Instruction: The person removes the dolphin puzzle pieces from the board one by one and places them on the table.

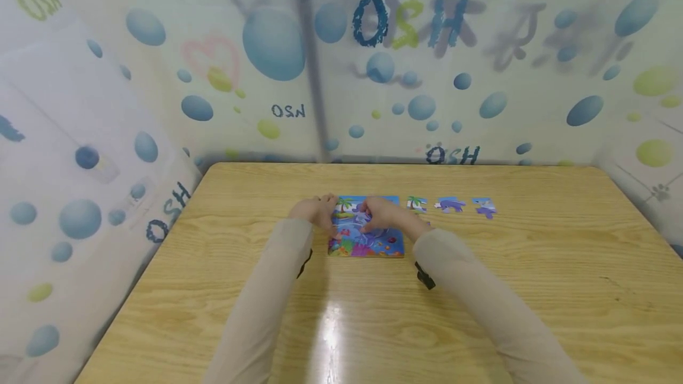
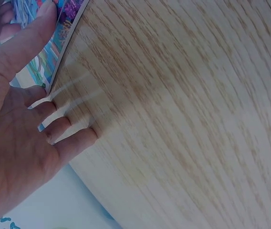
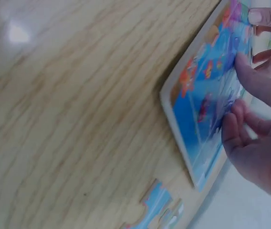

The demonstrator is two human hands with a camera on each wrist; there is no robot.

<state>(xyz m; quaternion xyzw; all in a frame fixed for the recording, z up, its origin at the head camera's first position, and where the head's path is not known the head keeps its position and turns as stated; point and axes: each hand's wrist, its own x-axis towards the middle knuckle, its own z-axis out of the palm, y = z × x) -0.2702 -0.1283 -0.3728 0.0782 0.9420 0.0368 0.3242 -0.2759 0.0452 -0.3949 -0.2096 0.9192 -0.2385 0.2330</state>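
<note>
A colourful sea-scene jigsaw board (image 1: 392,248) lies flat on the wooden table. My left hand (image 1: 317,213) rests at its left edge. Its thumb (image 2: 35,33) lies on the picture, while the other fingertips (image 2: 85,138) touch the table beside the edge. Over the middle of the board is my right hand (image 1: 385,213), thumb and bent fingers apart, touching the picture. Whether a piece sits between them is hidden. Right of the board lie loose puzzle pieces: one with a palm tree (image 1: 416,204), a purple one (image 1: 450,204) and a blue-and-purple one (image 1: 485,207).
The light wood table (image 1: 240,206) reaches to a patterned curtain (image 1: 373,105) at the back. Part of another puzzle piece (image 1: 427,223) shows beside my right forearm. Dark straps sit at both wrists.
</note>
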